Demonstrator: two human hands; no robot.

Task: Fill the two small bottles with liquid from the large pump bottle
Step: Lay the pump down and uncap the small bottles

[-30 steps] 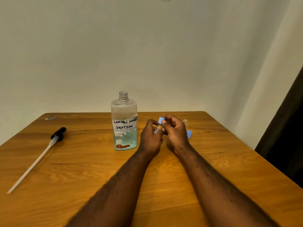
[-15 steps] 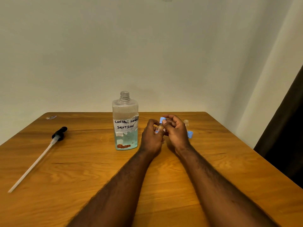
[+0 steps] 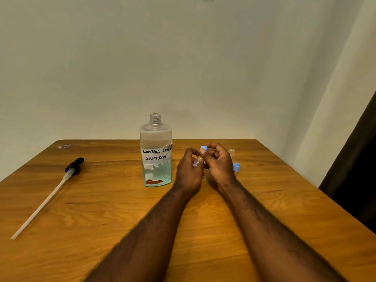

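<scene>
Head view: the large bottle (image 3: 155,151) stands upright near the middle of the wooden desk (image 3: 101,200), its threaded neck open, pale blue liquid filling roughly its lower third and a handwritten label on its front. Its black pump (image 3: 74,166) lies well apart to the left, its long dip tube pointing toward the near left edge. Just right of the large bottle, the left hand (image 3: 188,174) curls round a small bottle (image 3: 197,160), while the right hand (image 3: 220,165) pinches a blue cap (image 3: 203,148) at that bottle's top; whether the cap is seated I cannot tell. Behind the right hand a second small bottle (image 3: 231,153) stands uncapped, with a loose blue cap (image 3: 236,167) lying just beside it.
</scene>
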